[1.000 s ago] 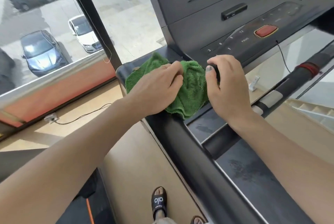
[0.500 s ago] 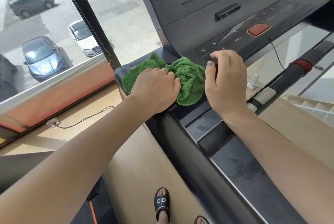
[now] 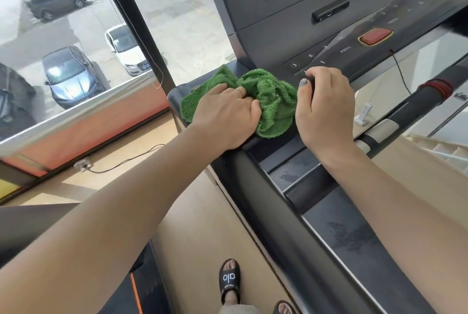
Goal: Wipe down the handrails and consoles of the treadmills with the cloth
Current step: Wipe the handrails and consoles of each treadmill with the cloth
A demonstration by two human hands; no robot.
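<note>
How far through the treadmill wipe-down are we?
Early. Done: nothing shows as wiped; the side rail tells nothing. In hand: left hand grips the bunched green cloth on the console's left front corner; right hand is curled at the keypad edge. Left: red button area, front handlebar, other treadmills.

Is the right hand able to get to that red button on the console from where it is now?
Probably yes. The right hand sits on the console edge beside the green cloth, and nothing lies between it and the red button.
</note>
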